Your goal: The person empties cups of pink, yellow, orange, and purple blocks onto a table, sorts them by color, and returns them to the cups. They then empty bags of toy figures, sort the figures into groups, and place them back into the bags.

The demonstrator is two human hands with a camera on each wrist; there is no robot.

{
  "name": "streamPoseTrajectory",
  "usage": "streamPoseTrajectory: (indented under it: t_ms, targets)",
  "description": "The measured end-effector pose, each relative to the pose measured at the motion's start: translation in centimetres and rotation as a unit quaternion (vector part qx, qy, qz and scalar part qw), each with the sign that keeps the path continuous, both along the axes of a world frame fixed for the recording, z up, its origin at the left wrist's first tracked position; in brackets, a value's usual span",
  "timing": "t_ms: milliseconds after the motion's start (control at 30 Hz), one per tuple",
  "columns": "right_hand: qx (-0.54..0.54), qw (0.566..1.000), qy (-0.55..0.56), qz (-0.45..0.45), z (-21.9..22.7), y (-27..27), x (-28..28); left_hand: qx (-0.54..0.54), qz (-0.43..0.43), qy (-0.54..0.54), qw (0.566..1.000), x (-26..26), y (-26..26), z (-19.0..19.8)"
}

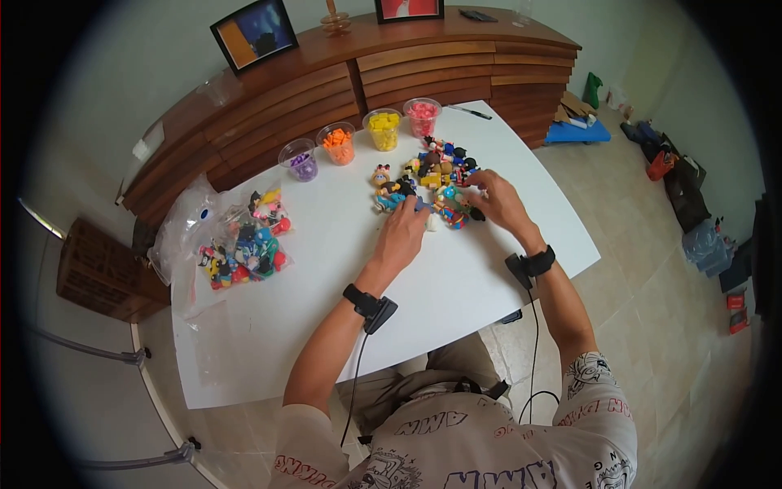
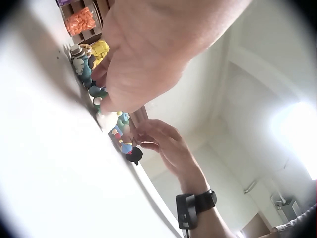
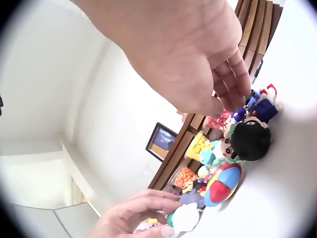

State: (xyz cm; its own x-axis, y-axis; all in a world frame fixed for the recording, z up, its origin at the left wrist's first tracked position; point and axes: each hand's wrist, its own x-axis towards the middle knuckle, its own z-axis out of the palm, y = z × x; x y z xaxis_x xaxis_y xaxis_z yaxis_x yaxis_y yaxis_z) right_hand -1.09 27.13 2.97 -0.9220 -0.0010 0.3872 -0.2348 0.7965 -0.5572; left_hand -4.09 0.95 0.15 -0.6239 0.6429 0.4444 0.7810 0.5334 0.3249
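Observation:
Small toy figures [image 1: 432,175] lie bunched on the white table. My left hand [image 1: 401,232] is at the near left of the bunch, fingers bent down among the figures. In the right wrist view, a white-headed figure [image 3: 186,217] shows between its thumb and index finger, beside a grey-purple piece [image 3: 192,198]; I cannot tell whether the hand grips either. My right hand [image 1: 498,204] hovers at the right side with loosely curved fingers and nothing in them. Below it in the right wrist view are a black-haired figure [image 3: 251,141] and a red, blue and yellow rounded piece [image 3: 223,184].
Clear cups of purple [image 1: 304,165], orange [image 1: 337,147], yellow [image 1: 383,130] and pink [image 1: 423,118] pieces line the table's far side. A clear plastic bag [image 1: 191,236] with more figures lies on the left. A pen [image 1: 470,112] rests near the far edge, before a wooden cabinet [image 1: 277,106].

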Motion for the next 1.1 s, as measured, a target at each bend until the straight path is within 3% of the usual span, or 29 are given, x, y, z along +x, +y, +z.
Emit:
streamPoseTrajectory:
  t_ms: [67, 100, 167, 300, 333, 367, 433, 500, 567, 600, 633, 700, 733, 767, 833, 867, 967, 1033, 1100]
  targets:
    - [0.114, 0.990, 0.083, 0.021, -0.9, -0.6, 1.1, 0.007, -0.005, -0.008, 1.000, -0.1, 0.6, -0.3]
    - [0.114, 0.990, 0.082, 0.020, -1.0, -0.4, 1.2, 0.014, -0.010, -0.012, 1.000, -0.2, 0.9, -0.5]
    - [0.041, 0.993, -0.108, 0.006, -0.5, 0.3, 0.6, 0.023, -0.016, -0.013, 1.000, -0.3, 1.6, -0.7]
    - [0.055, 0.998, -0.016, 0.000, -1.9, 1.9, -0.6, 0.084, -0.025, -0.045, 0.995, 0.4, 2.1, -0.9]
    - [0.075, 0.997, 0.013, 0.004, -3.4, 2.4, -1.6, 0.109, -0.032, -0.065, 0.991, 0.4, 1.3, -0.7]
    - [0.051, 0.998, -0.029, -0.032, -2.8, 1.6, -1.6, 0.129, -0.034, -0.038, 0.990, 0.7, 0.7, -0.7]
    - [0.084, 0.995, 0.046, -0.002, -1.5, 1.2, -0.3, 0.122, -0.011, -0.078, 0.989, 2.4, -1.9, 1.7]
    - [0.025, 1.000, 0.010, 0.006, 0.6, -0.7, 1.5, 0.144, 0.034, -0.071, 0.986, 3.8, -5.9, 3.9]
    - [0.049, 0.998, 0.017, 0.039, 1.6, -2.3, 3.1, 0.174, 0.111, -0.039, 0.978, 4.6, -10.6, 4.9]
    - [0.037, 0.996, 0.005, 0.085, 2.6, -3.6, 3.7, 0.199, 0.163, -0.017, 0.966, 5.1, -13.1, 6.2]
    - [0.024, 0.992, -0.007, 0.127, 3.1, -5.1, 3.9, 0.203, 0.234, 0.087, 0.947, 4.7, -15.7, 5.9]
    - [0.021, 0.981, -0.006, 0.195, 3.3, -8.7, 3.6, 0.248, 0.324, 0.109, 0.906, 4.5, -21.6, 5.5]
    - [0.022, 0.969, -0.020, 0.245, 3.3, -10.8, 3.0, 0.246, 0.404, 0.059, 0.879, 4.9, -23.8, 5.2]
    - [-0.001, 0.957, -0.031, 0.287, 2.7, -13.4, 2.1, 0.245, 0.406, 0.060, 0.878, 4.9, -25.8, 4.2]
    - [0.012, 0.940, -0.036, 0.340, 0.6, -19.1, -0.7, 0.217, 0.453, -0.069, 0.862, 4.3, -29.2, 1.8]
    - [-0.006, 0.935, -0.102, 0.338, 0.1, -22.3, -1.8, 0.214, 0.442, -0.121, 0.863, 4.4, -30.1, 0.9]
    - [-0.077, 0.934, -0.118, 0.329, -3.2, -30.9, -6.0, 0.201, 0.404, -0.161, 0.878, 3.7, -31.0, -2.2]
    - [-0.120, 0.932, -0.140, 0.313, -4.0, -34.9, -7.0, 0.202, 0.396, -0.141, 0.884, 3.3, -31.6, -3.4]
    - [-0.214, 0.911, -0.214, 0.281, -4.9, -36.5, -7.6, 0.119, 0.389, -0.069, 0.911, 3.2, -31.6, -4.2]
